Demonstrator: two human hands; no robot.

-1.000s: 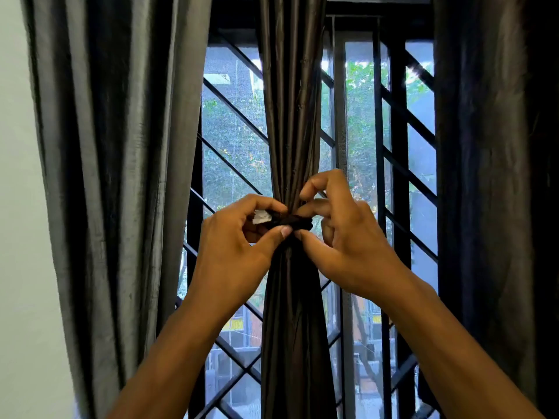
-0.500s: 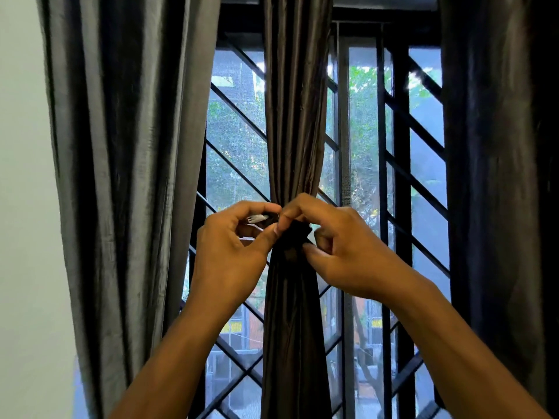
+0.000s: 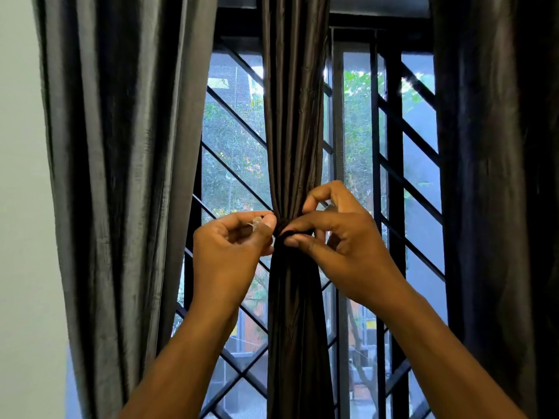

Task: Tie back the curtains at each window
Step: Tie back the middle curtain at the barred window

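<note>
Dark tie (image 3: 289, 230) cinches the middle curtain (image 3: 295, 131) — left hand (image 3: 233, 252) and right hand (image 3: 341, 246) fingers pinch it

Dark brown curtain (image 3: 295, 122), seemingly black tie (image 3: 284, 229)

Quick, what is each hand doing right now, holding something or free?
Left hand: fingers pinch the pale end of the tie-back.
Right hand: fingers pinch the dark tie-back around the gathered middle curtain.
</note>
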